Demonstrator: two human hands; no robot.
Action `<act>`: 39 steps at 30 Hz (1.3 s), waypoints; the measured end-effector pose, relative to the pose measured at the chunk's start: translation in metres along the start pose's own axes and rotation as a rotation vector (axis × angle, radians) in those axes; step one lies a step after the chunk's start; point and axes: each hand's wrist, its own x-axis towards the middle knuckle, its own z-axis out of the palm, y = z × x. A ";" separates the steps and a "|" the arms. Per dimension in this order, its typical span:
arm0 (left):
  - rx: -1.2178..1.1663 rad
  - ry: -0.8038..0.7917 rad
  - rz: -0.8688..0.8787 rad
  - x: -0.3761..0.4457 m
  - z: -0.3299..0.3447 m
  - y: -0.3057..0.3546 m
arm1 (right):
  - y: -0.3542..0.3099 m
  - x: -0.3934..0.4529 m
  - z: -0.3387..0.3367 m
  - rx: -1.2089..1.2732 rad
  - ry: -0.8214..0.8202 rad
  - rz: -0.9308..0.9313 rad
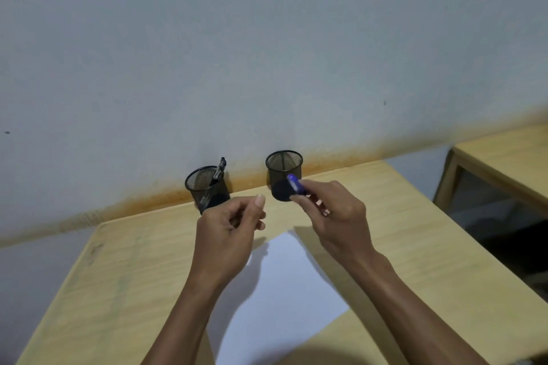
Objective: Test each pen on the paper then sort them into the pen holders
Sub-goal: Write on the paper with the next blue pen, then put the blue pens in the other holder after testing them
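Two black mesh pen holders stand at the table's far edge against the wall. The left holder [204, 187] has a dark pen [219, 169] sticking out of it. The right holder [283, 170] looks empty. My right hand [329, 210] is raised in front of the right holder, shut on a blue pen [296, 184] whose end points up and left. My left hand [231, 225] hovers beside it with fingers curled and thumb up; whether it holds something small is hidden. A white sheet of paper [281, 290] lies on the table under my forearms.
The light wooden table [118, 261] ends at the grey wall, which has an orange stain along its base. A second wooden table [504, 154] stands to the right, across a dark gap.
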 end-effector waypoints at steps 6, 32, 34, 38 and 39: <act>0.168 0.075 -0.015 0.053 0.026 -0.034 | 0.023 0.046 0.006 0.258 0.140 0.593; 0.195 -0.004 0.035 0.132 0.087 -0.067 | 0.088 0.069 0.096 0.267 0.030 1.057; 0.199 -0.013 0.044 0.131 0.086 -0.066 | 0.088 0.069 0.093 0.274 0.041 1.061; 0.194 -0.017 0.035 0.132 0.087 -0.067 | 0.089 0.064 0.075 0.277 0.080 1.058; 0.196 -0.018 0.038 0.131 0.086 -0.067 | 0.089 0.060 0.068 0.258 0.074 1.040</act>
